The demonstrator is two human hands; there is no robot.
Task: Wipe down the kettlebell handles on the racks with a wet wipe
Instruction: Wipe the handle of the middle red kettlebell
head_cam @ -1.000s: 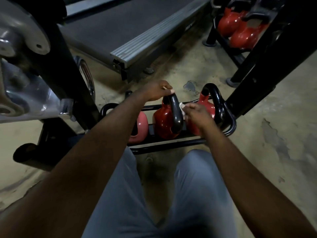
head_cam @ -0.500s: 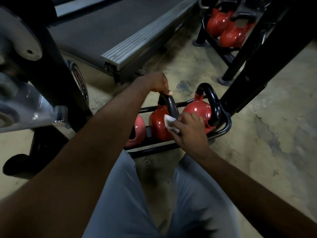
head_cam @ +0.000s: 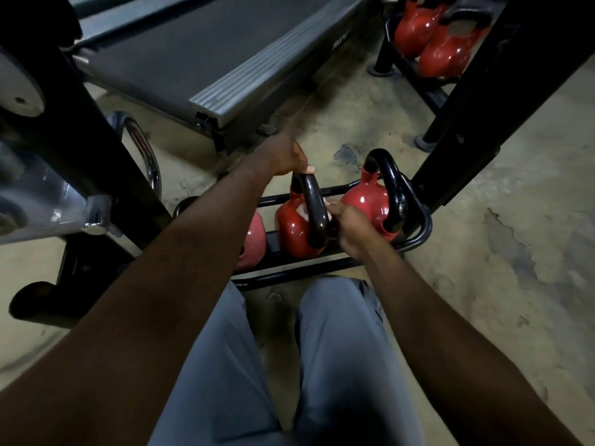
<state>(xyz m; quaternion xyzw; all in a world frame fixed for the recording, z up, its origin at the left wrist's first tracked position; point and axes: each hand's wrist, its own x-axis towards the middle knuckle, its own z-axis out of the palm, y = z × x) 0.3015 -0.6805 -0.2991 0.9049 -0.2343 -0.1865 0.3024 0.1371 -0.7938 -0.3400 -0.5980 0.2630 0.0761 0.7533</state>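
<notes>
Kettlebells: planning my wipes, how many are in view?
5. Near black rack: pink kettlebell behind the left forearm, middle red kettlebell, right red kettlebell. Far rack: two red kettlebells. Others may be hidden.

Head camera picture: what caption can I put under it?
Left hand grips the top of the middle kettlebell handle while the right hand presses a wipe against its side.

Grey treadmill deck [head_cam: 193, 53], concrete floor [head_cam: 483, 268] (stained, patchy), chrome machine frame [head_cam: 38, 194]

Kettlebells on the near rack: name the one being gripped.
The middle kettlebell: the left hand grips its handle top, the right hand holds a wet wipe beside it.
</notes>
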